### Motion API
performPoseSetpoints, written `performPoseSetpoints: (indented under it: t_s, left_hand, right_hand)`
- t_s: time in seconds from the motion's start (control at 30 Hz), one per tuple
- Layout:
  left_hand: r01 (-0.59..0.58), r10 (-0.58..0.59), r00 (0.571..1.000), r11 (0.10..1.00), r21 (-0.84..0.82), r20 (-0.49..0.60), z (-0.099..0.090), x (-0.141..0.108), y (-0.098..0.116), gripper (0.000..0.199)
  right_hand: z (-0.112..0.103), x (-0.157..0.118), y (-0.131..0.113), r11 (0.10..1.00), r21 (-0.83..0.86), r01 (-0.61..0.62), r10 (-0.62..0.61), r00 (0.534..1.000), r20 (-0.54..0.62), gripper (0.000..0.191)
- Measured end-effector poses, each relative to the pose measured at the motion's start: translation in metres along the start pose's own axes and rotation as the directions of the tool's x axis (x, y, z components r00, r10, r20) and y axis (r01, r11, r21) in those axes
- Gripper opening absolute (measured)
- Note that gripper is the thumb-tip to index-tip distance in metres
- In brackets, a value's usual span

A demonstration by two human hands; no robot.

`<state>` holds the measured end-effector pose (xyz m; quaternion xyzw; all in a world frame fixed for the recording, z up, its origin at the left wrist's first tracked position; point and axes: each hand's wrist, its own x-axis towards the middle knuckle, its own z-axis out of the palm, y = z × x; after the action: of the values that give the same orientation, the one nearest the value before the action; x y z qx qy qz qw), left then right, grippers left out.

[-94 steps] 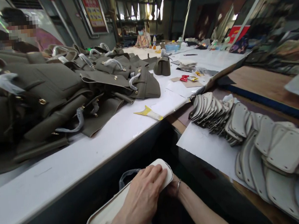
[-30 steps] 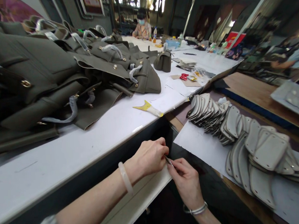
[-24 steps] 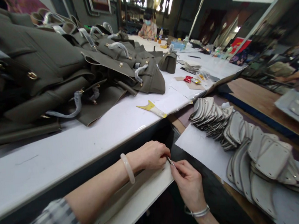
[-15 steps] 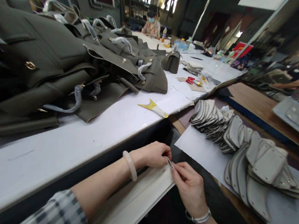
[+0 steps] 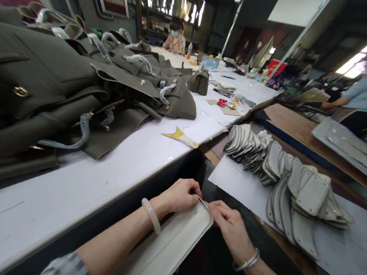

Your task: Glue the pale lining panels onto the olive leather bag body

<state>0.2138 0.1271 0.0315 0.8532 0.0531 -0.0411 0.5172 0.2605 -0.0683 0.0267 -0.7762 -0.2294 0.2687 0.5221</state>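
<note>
A long off-white leather bag piece [image 5: 166, 247] with a rounded corner lies below the table edge, its lower end running out of view. My left hand [image 5: 184, 195], with a pale bangle at the wrist, is closed on the far edge of this piece, fingers curled under. At the rounded corner my right hand [image 5: 232, 228] pinches the rim between thumb and fingers; a metal bracelet circles that wrist. Whether something small sits in the pinch is hidden. A thin dark line shows along the rim between both hands.
Dark grey-green leather bags [image 5: 62, 66] with wrapped handles pile up on the white table [image 5: 111, 180]. A yellow forked card [image 5: 179, 137] lies near its edge. At right, stacked off-white curved panels [image 5: 309, 191] rest on a white sheet [image 5: 344, 243]. Two people sit farther off.
The view has swung a little to the right. My right hand has slid off the corner's face towards its outer rim, so more of the rounded corner shows. My left hand keeps its hold.
</note>
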Motion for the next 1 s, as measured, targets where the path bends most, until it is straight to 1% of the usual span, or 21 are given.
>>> performPoseSetpoints:
  t_s: [0.03,0.07,0.13,0.17,0.23,0.33,0.5,0.6,0.7,0.77,0.93,1.0]
  left_hand:
    - [-0.007,0.007,1.000,1.000,-0.001,-0.001,0.000,0.000,0.000,0.016]
    - [-0.011,0.011,1.000,1.000,0.000,-0.002,0.000,0.000,0.000,0.016]
    - [-0.012,0.012,1.000,1.000,0.002,-0.004,-0.001,-0.001,0.000,0.015]
    - [-0.009,0.009,1.000,1.000,0.003,-0.005,-0.002,-0.001,0.000,0.015]
    - [0.002,-0.002,1.000,1.000,0.003,-0.004,-0.002,-0.001,0.001,0.015]
    - [0.013,-0.013,1.000,1.000,0.002,0.007,-0.002,-0.002,0.001,0.015]
    - [0.001,-0.001,1.000,1.000,0.027,0.022,-0.003,-0.002,0.000,0.016]
    - [-0.008,0.007,1.000,0.999,0.044,0.023,-0.004,-0.002,0.001,0.017]
    - [-0.022,0.021,1.000,0.998,0.052,0.023,-0.004,-0.002,0.002,0.017]
    - [-0.029,0.028,0.999,0.998,0.054,0.021,-0.004,-0.003,0.002,0.018]
    - [-0.039,0.038,0.999,0.999,0.037,0.028,-0.003,-0.001,-0.002,0.020]
    - [-0.050,0.049,0.998,0.999,0.013,0.050,-0.006,0.000,-0.004,0.021]
  right_hand:
    - [-0.002,0.004,-0.002,0.989,0.114,-0.099,0.095,0.995,0.038,0.041]
    - [-0.004,0.008,-0.003,0.956,0.217,-0.197,0.184,0.980,0.080,0.042]
    - [-0.007,0.015,-0.005,0.874,0.343,-0.345,0.312,0.938,0.149,0.040]
    - [-0.008,0.019,-0.006,0.847,0.362,-0.388,0.345,0.921,0.181,0.040]
    - [-0.011,0.023,-0.009,0.824,0.354,-0.442,0.365,0.893,0.265,0.040]
    - [-0.015,0.026,-0.016,0.826,0.277,-0.491,0.367,0.841,0.398,0.043]
    - [-0.022,0.035,-0.027,0.849,0.132,-0.513,0.391,0.775,0.496,0.046]
    - [-0.024,0.045,-0.031,0.839,0.035,-0.543,0.441,0.716,0.541,0.054]
    - [-0.022,0.055,-0.032,0.847,-0.103,-0.522,0.480,0.665,0.573,0.063]
    - [-0.021,0.060,-0.032,0.857,-0.181,-0.483,0.491,0.657,0.572,0.061]
    - [-0.019,0.073,-0.031,0.844,-0.410,-0.346,0.528,0.669,0.523,0.029]
    - [-0.019,0.078,-0.034,0.820,-0.500,-0.277,0.538,0.672,0.510,0.026]
